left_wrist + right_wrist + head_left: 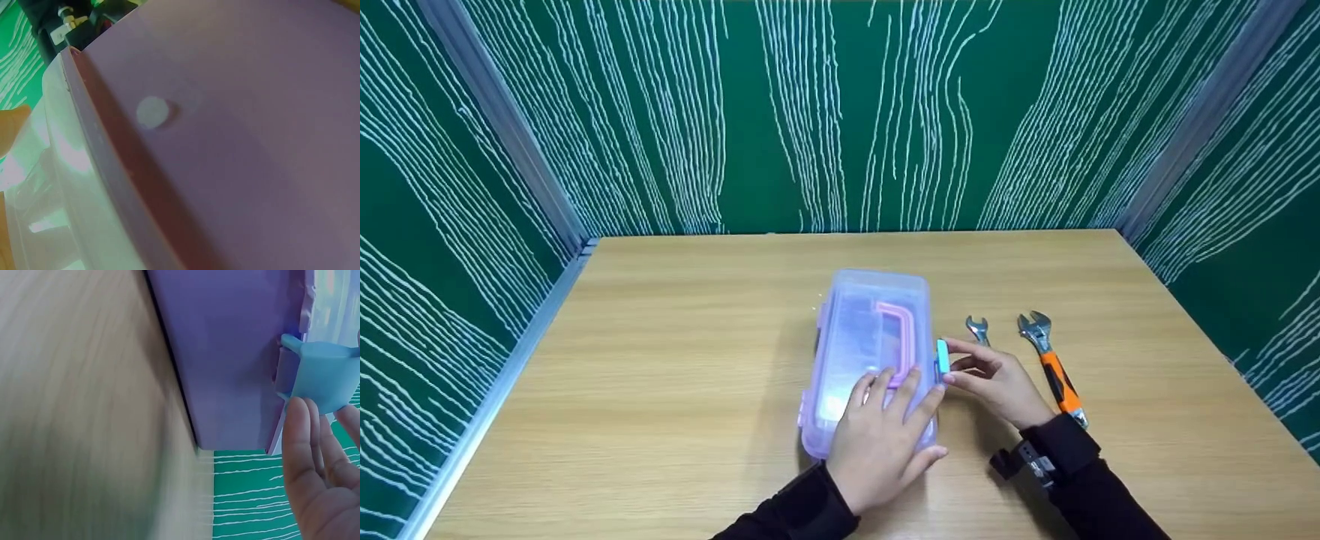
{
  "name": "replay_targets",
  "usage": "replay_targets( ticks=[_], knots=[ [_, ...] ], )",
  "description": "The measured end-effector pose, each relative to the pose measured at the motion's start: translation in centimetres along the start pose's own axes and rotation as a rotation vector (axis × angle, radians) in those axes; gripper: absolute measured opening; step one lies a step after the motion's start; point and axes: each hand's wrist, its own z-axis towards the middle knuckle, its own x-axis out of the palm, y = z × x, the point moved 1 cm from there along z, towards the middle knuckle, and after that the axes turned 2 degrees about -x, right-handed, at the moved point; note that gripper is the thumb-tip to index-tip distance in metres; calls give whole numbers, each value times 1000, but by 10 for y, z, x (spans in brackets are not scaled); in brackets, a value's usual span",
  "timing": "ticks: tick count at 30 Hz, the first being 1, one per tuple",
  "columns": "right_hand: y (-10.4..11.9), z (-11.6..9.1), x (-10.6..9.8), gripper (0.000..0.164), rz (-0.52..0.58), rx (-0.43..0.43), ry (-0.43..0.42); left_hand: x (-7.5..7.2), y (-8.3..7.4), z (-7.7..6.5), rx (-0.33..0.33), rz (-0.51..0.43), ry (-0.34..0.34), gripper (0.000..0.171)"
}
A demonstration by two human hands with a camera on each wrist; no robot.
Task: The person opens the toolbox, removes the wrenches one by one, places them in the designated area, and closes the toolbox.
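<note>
A translucent purple plastic box point(847, 322) with a pink carrying handle point(910, 337) stands on the table, its lid down. My left hand point(881, 442) rests on the near part of the lid, fingers spread. On the box's right side, my right hand point(997, 386) pinches the turquoise latch point(943, 356) between thumb and fingers. The right wrist view shows the latch point(326, 377) tilted out from the box's rim, with fingertips at its edge. In the left wrist view the purple box wall point(253, 140) fills most of the picture; only a bit of finger shows at the left edge.
Right of the box lie a small open-end wrench point(978, 328), partly hidden by my right hand, and an adjustable wrench point(1054, 367) with an orange and black handle. Green walls with white lines surround the wooden table point(660, 360) at the back and sides.
</note>
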Motion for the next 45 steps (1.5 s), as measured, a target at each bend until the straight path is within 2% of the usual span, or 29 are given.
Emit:
replay_targets(
  ticks=[12,17,24,30,39,45],
  knots=[
    [-2,0,1,50,-77,-59,71,-1,0,0,-3,2,13,68],
    [-2,0,2,49,-116,-54,60,0,0,-1,0,1,-2,68],
    [-6,0,5,49,-73,11,39,1,-1,-1,-5,11,-50,68],
    [-7,0,6,49,-65,23,35,1,-1,-1,-5,4,-45,69],
    [1,-5,9,49,-146,40,34,1,-1,0,-7,-4,-38,69],
    [4,-4,13,50,-75,94,30,2,0,-1,-6,-4,-69,68]
  ],
)
